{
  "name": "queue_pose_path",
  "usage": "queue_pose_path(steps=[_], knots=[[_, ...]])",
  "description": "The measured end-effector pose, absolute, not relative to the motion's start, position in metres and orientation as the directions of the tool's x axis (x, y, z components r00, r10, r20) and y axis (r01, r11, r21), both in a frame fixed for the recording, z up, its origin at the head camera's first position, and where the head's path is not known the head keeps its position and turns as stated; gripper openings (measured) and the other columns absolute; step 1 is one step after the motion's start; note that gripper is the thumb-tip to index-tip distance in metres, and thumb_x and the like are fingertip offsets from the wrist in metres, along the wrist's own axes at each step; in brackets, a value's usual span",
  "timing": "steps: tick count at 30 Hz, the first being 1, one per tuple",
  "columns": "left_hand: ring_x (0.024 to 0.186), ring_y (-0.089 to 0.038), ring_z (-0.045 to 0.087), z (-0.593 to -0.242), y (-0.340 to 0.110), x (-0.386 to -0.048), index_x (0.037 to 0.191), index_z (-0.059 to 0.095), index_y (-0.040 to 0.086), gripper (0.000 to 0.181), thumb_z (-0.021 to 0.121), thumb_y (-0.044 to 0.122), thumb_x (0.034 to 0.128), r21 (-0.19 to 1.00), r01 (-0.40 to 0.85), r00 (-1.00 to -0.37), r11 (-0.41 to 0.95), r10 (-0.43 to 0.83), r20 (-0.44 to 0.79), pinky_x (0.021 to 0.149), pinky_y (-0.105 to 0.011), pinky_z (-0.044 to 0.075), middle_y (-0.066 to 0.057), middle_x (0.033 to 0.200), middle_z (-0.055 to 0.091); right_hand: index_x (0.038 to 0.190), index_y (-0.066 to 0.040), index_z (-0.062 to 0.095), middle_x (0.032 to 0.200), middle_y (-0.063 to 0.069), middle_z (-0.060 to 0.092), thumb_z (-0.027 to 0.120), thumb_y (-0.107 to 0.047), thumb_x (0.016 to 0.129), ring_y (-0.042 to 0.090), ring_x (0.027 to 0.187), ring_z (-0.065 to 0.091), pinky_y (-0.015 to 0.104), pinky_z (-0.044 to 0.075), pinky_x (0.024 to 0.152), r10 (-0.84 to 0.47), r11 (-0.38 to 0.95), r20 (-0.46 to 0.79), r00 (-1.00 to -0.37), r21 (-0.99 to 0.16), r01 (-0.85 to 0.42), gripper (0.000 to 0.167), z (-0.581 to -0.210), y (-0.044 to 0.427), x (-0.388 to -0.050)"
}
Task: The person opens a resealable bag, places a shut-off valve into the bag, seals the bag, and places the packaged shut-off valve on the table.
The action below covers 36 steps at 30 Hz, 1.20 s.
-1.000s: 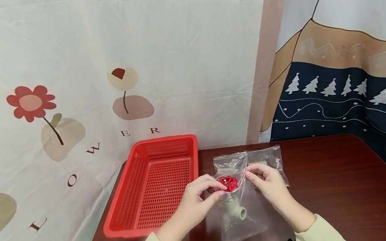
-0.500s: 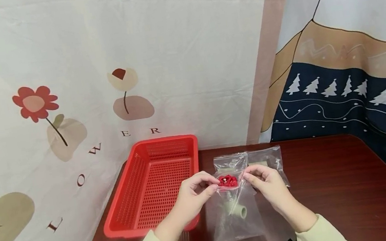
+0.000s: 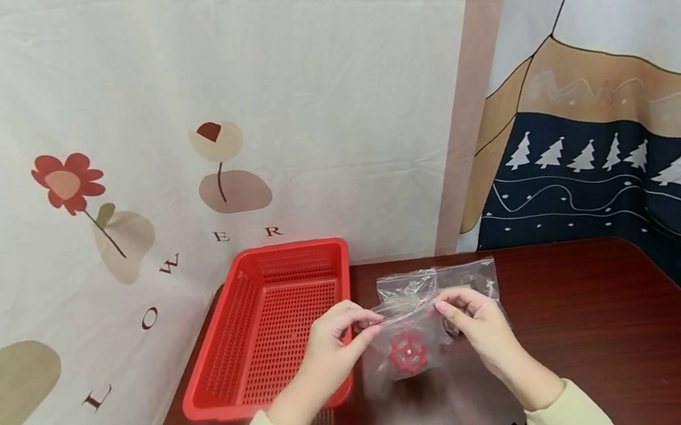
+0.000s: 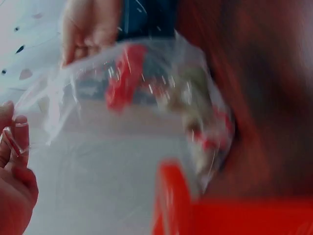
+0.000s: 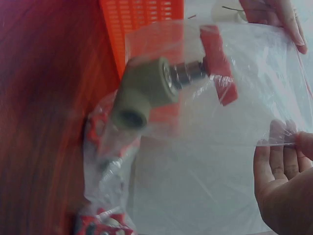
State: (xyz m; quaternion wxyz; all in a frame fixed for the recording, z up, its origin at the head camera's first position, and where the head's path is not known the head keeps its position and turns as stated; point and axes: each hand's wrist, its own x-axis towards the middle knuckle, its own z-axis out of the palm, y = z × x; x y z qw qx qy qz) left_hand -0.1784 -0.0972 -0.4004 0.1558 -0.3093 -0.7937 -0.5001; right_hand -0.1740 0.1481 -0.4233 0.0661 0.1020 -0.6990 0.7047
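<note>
A clear zip bag (image 3: 391, 340) hangs between my two hands, its top edge level with my fingertips. Inside it is a stop valve (image 5: 146, 88) with a grey-green body, a metal stem and a red handwheel (image 3: 408, 353). My left hand (image 3: 337, 340) pinches the bag's left top corner between thumb and fingers. At the other corner, my right hand (image 3: 482, 327) pinches the edge the same way. Blur in the left wrist view softens the bagged valve. Behind the held bag lie more clear bags (image 3: 473, 271), partly covered; the right wrist view shows red handwheels (image 5: 100, 227) in them.
To the left stands a red plastic basket (image 3: 269, 353) with slotted walls and floor, close to my left hand. Everything rests on a dark red-brown table (image 3: 593, 337). Printed cloth (image 3: 350, 95) hangs behind and along the left side.
The bag's top edge has been drawn level between my hands, and the valve has swung so its handwheel faces up toward the head view. My left hand has shifted slightly left.
</note>
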Motion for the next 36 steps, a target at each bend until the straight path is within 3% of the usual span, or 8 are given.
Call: queue_pose_path(steps=[4, 7, 12, 19, 23, 27, 31, 36], knots=[[0.078, -0.002, 0.054, -0.395, -0.097, -0.177, 0.1, 0.073, 0.019, 0.022, 0.077, 0.017, 0.0784, 0.517, 0.678, -0.728, 0.522, 0.384, 0.567, 0.068, -0.018, 0.048, 0.011, 0.091, 0.061, 0.1, 0.005, 0.06, 0.077, -0.003, 0.063, 0.062, -0.009, 0.091, 0.008, 0.06, 0.047, 0.025, 0.045, 0.048, -0.05, 0.012, 0.252, -0.966, -0.967, -0.253, 0.017, -0.42, 0.149, -0.171], [0.075, -0.001, 0.052, -0.392, -0.095, -0.176, 0.094, 0.074, 0.02, 0.015, 0.077, 0.023, 0.0792, 0.466, 0.659, -0.742, 0.591, 0.409, 0.531, 0.068, -0.017, 0.046, 0.013, 0.086, 0.057, 0.099, 0.003, 0.061, 0.077, -0.004, 0.06, 0.062, -0.007, 0.091, 0.008, 0.061, 0.047, 0.026, 0.044, 0.046, -0.078, 0.049, 0.29, -0.954, -0.955, -0.294, 0.014, -0.421, 0.148, -0.17], [0.07, -0.002, 0.049, -0.39, -0.092, -0.173, 0.084, 0.068, 0.025, 0.01, 0.076, 0.021, 0.0801, 0.552, 0.612, -0.787, 0.566, 0.365, 0.498, 0.062, -0.017, 0.044, 0.016, 0.079, 0.05, 0.101, 0.006, 0.06, 0.082, -0.008, 0.061, 0.06, -0.002, 0.09, 0.004, 0.068, 0.052, 0.025, 0.044, 0.051, -0.111, 0.063, 0.347, -0.931, -0.933, -0.355, 0.013, -0.425, 0.145, -0.17], [0.068, -0.003, 0.047, -0.39, -0.089, -0.176, 0.082, 0.063, 0.026, 0.013, 0.074, 0.019, 0.0822, 0.607, 0.609, -0.789, 0.511, 0.308, 0.532, 0.055, -0.017, 0.042, 0.014, 0.075, 0.047, 0.105, 0.011, 0.059, 0.087, -0.011, 0.066, 0.062, -0.002, 0.088, 0.003, 0.08, 0.063, 0.019, 0.054, 0.07, -0.135, 0.037, 0.298, -0.945, -0.952, -0.305, 0.022, -0.428, 0.14, -0.166], [0.068, -0.002, 0.048, -0.39, -0.089, -0.176, 0.081, 0.065, 0.025, 0.012, 0.075, 0.018, 0.0813, 0.61, 0.617, -0.783, 0.497, 0.302, 0.544, 0.056, -0.017, 0.044, 0.015, 0.076, 0.05, 0.1, 0.007, 0.065, 0.085, -0.012, 0.066, 0.066, -0.004, 0.086, 0.002, 0.077, 0.061, 0.02, 0.053, 0.067, -0.085, 0.1, 0.279, -0.956, -0.953, -0.287, 0.018, -0.43, 0.136, -0.165], [0.068, -0.003, 0.05, -0.391, -0.09, -0.176, 0.081, 0.068, 0.024, 0.011, 0.077, 0.018, 0.0792, 0.614, 0.616, -0.784, 0.494, 0.308, 0.539, 0.057, -0.018, 0.044, 0.015, 0.076, 0.052, 0.095, -0.001, 0.07, 0.085, -0.005, 0.067, 0.07, -0.008, 0.084, 0.002, 0.072, 0.057, 0.02, 0.05, 0.061, -0.013, 0.191, 0.288, -0.958, -0.939, -0.285, 0.013, -0.428, 0.135, -0.167], [0.068, -0.005, 0.049, -0.394, -0.091, -0.175, 0.081, 0.069, 0.024, 0.01, 0.077, 0.018, 0.0786, 0.62, 0.604, -0.794, 0.5, 0.309, 0.524, 0.058, -0.017, 0.042, 0.015, 0.075, 0.05, 0.093, -0.003, 0.071, 0.086, 0.007, 0.069, 0.07, -0.006, 0.083, 0.002, 0.069, 0.054, 0.019, 0.046, 0.056, -0.018, 0.298, 0.353, -0.936, -0.891, -0.342, 0.01, -0.415, 0.133, -0.163], [0.069, -0.01, 0.051, -0.399, -0.091, -0.174, 0.08, 0.065, 0.025, 0.013, 0.076, 0.018, 0.0803, 0.636, 0.599, -0.799, 0.487, 0.307, 0.517, 0.056, -0.018, 0.042, 0.012, 0.074, 0.049, 0.091, -0.007, 0.073, 0.086, 0.005, 0.072, 0.073, -0.006, 0.081, 0.0, 0.068, 0.056, 0.015, 0.048, 0.057, -0.017, 0.436, 0.461, -0.887, -0.795, -0.421, 0.011, -0.422, 0.135, -0.167]])
